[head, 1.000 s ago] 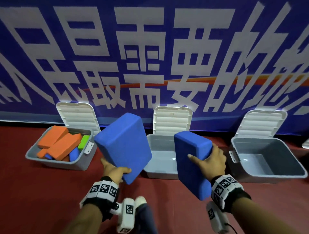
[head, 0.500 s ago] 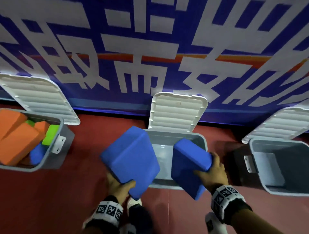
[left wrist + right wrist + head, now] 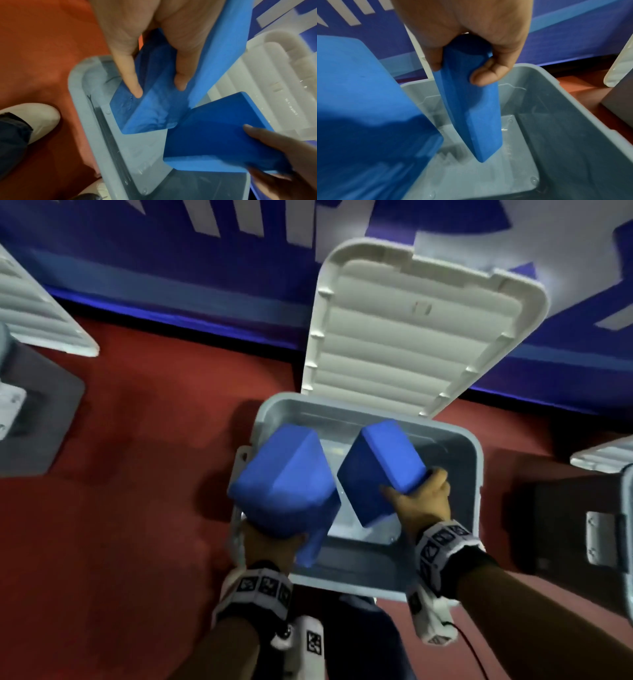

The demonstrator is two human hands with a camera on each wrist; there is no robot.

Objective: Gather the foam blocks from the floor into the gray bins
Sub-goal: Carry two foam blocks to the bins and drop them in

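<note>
While each grip (image 3: 274, 539) (image 3: 423, 501) pinches a blue foam block (image 3: 286, 491) (image 3: 376, 470), both blocks hang over the gray bin (image 3: 476, 474).

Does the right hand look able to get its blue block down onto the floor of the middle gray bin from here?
Probably yes. The right hand grips its blue block inside the gray bin, whose lid is swung back, with bare bin floor under it. The left hand's block sits to one side.
</note>
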